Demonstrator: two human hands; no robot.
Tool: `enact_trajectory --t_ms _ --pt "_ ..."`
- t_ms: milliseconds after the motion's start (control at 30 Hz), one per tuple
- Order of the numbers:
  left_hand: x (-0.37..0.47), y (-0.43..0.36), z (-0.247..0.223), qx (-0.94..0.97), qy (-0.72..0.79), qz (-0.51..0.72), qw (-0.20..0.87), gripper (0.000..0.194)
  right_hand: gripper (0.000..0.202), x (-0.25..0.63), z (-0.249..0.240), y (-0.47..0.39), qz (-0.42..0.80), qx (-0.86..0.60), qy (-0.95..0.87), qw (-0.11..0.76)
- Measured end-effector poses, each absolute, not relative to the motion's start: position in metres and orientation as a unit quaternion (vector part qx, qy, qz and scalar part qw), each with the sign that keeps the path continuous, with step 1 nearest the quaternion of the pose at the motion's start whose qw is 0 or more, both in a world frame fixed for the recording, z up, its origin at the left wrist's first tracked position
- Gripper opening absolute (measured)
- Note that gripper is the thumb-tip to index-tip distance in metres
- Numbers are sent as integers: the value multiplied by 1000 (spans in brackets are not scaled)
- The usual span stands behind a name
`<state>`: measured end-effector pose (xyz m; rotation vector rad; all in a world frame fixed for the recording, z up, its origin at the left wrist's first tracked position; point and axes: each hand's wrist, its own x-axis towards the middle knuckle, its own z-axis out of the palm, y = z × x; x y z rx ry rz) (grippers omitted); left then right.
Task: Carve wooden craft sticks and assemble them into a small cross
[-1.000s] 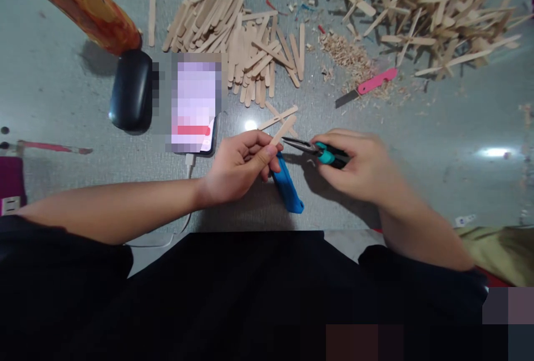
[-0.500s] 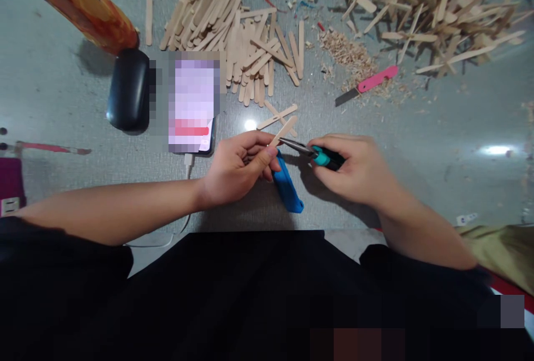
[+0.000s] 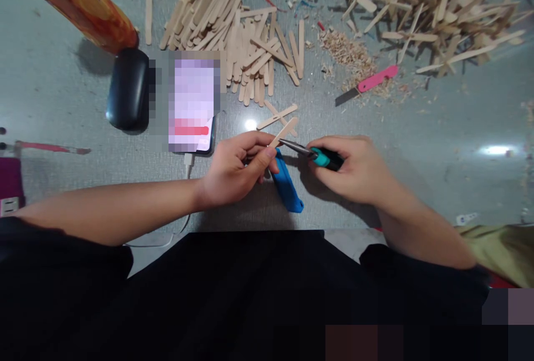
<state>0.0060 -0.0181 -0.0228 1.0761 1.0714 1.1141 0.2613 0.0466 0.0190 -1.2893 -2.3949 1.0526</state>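
Between thumb and fingers, my left hand (image 3: 240,166) pinches a pale wooden craft stick (image 3: 287,129) that slants up to the right. My right hand (image 3: 354,169) is wrapped round the black and teal handles of needle-nose pliers (image 3: 319,156). The pliers' tips meet the stick's edge just above my left thumb. Below my left fingers lies a blue elongated object (image 3: 287,186), partly covered by them; its kind is unclear. Just beyond the held stick, two crossed craft sticks (image 3: 277,117) rest on the table.
Loose craft sticks (image 3: 208,13) lie in a heap at the back. Crossed sticks (image 3: 438,10) pile up at back right. A pink-handled knife (image 3: 377,79) lies by wood shavings (image 3: 348,52). At left are a phone (image 3: 206,141) on a cable, a black case (image 3: 128,89) and an orange canister (image 3: 95,10).
Almost nothing differs. The craft stick's free end has shifted very slightly; both hands and the pliers stay in place.
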Motion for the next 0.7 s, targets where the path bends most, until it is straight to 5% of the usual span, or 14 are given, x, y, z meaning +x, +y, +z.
enact_trajectory --t_ms 400,700 --pt "6 -21 -22 501 469 477 549 16 17 261 20 45 369 -440 -813 101" --pt "7 -15 -23 429 456 467 624 28 9 261 12 46 300 -439 -839 119"
